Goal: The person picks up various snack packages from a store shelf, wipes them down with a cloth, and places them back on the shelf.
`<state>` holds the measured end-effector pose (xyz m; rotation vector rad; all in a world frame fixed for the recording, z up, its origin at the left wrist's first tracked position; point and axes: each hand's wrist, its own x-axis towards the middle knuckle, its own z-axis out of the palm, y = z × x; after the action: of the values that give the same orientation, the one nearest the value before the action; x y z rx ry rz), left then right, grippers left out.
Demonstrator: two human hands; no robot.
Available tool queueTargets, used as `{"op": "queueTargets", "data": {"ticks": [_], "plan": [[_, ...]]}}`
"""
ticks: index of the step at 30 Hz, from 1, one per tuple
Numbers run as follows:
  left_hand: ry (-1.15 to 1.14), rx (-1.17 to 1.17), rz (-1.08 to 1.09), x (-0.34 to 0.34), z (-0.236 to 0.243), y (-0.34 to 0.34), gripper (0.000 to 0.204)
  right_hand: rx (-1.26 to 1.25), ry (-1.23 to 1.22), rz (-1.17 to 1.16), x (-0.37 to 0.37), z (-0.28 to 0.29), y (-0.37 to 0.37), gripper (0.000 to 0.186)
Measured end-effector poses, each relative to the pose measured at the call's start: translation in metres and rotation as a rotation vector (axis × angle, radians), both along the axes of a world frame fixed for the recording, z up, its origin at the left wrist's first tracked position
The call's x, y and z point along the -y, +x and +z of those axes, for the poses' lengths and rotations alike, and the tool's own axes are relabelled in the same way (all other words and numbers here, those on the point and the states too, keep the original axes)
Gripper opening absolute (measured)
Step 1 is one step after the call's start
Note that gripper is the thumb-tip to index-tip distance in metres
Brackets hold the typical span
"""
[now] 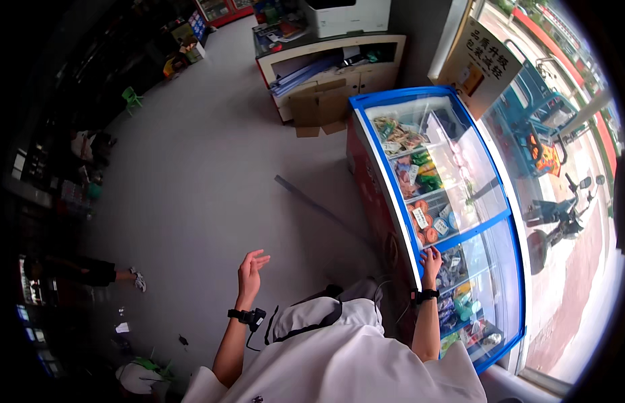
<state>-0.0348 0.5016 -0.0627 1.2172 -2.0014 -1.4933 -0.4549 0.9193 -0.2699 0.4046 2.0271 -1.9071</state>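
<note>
My right hand (431, 264) is at the near edge of a chest freezer (376, 185) on my right. Its fingers are bent against the blue frame where the glass lid (483, 232) sections meet. Under the glass, packaged frozen treats lie in wire-divided compartments, with orange round tubs (430, 234) just beyond my fingers. My left hand (250, 272) hangs in the air over the grey floor, fingers stretched and apart, holding nothing. A black band with a small device (252, 317) circles my left wrist; another black band (425, 295) is on my right.
Ahead stands a counter (285, 67) with a white printer (346, 17) on top and an open cardboard box (319, 111) before it. A dark strip (312, 201) crosses the grey floor. People are at the left. Outside the window are a blue cargo tricycle (534, 114) and a scooter (561, 215).
</note>
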Motion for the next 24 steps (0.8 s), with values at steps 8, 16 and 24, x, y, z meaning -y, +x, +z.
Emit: {"op": "queueTargets", "data": {"ticks": [8,16,24], "plan": [[-0.115,-0.111,0.507,0.085,-0.055,0.142,0.046,-0.207,-0.054,0.579,0.335,0.044,-0.038,0.028],[-0.117,0.073,0.817,0.21,-0.09,0.203,0.079,-0.248,-0.073,0.939,0.672,0.114,-0.006,0.034],[0.126,-0.011,1.374,0.247,-0.154,0.271,0.096,-0.287,-0.177,1.367,1.003,0.154,0.154,0.036]]}}
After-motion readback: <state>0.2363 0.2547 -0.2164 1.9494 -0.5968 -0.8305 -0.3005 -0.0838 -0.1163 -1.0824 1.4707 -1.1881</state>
